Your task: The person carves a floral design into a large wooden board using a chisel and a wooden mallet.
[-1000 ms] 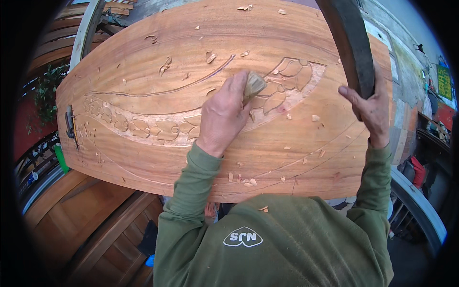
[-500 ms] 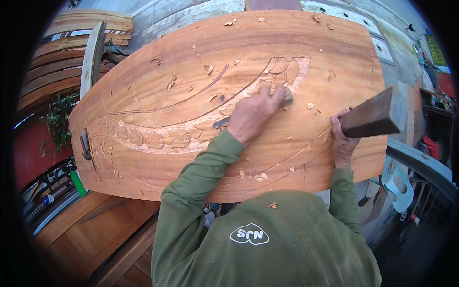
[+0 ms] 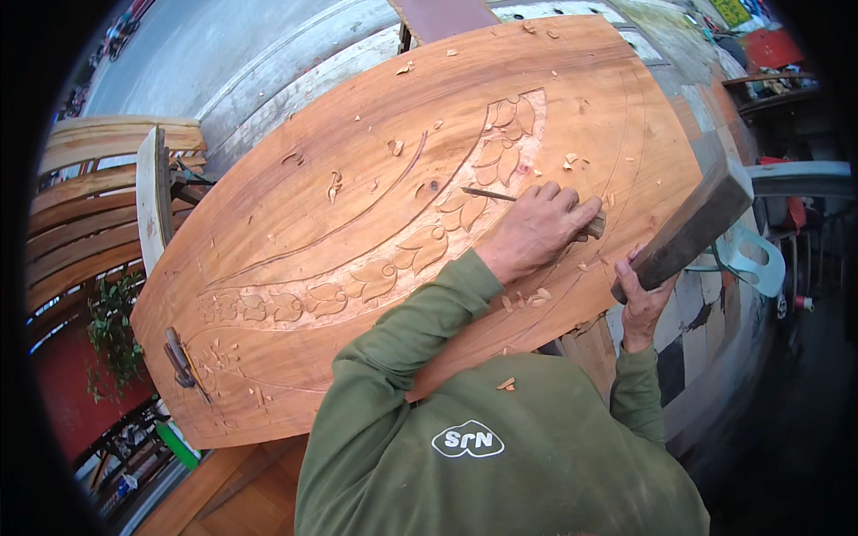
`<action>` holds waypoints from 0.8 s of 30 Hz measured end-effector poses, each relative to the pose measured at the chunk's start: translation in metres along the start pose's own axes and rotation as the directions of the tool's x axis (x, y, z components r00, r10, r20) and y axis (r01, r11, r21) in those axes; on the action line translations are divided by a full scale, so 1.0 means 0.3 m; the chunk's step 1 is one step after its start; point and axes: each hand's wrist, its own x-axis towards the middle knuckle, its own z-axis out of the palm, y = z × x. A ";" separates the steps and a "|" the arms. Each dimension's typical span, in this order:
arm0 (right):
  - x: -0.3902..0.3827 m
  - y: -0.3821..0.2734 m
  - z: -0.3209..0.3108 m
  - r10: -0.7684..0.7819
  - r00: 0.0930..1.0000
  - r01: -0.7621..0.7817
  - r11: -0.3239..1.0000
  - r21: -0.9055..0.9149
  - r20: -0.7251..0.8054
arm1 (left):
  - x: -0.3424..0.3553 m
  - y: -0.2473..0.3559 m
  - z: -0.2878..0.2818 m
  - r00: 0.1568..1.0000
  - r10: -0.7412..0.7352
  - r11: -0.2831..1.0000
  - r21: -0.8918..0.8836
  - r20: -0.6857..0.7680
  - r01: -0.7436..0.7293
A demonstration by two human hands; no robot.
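My left hand [image 3: 538,230] is closed round a carving chisel [image 3: 487,193]. Its thin dark blade points left over the carved band, and the wooden handle end shows past my fingers. Beneath it lies a broad reddish-brown wooden panel [image 3: 340,241] with a curved band of carved leaves and flowers [image 3: 420,250]. At the panel's right edge, my right hand [image 3: 645,308] grips a dark wooden mallet [image 3: 693,223]. The mallet's blocky head tilts up to the right, apart from the chisel; its handle is mostly hidden.
Wood shavings [image 3: 396,147] lie scattered over the panel. More tools [image 3: 183,362] rest at its left end. Slatted wooden planks [image 3: 98,205] and a leafy plant [image 3: 116,330] stand to the left. A pale blue plastic chair [image 3: 755,259] is on the right, beyond the mallet.
The panel appears turned in the view. My left hand has shifted right and down with the chisel, whose blade now shows more fully. The mallet has tilted more steeply upward.
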 end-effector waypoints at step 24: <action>-0.532 0.096 0.072 0.004 0.998 -0.020 0.966 -0.260 -0.061 | -0.006 -0.211 0.009 0.924 0.377 0.882 -0.282 -0.063 -0.378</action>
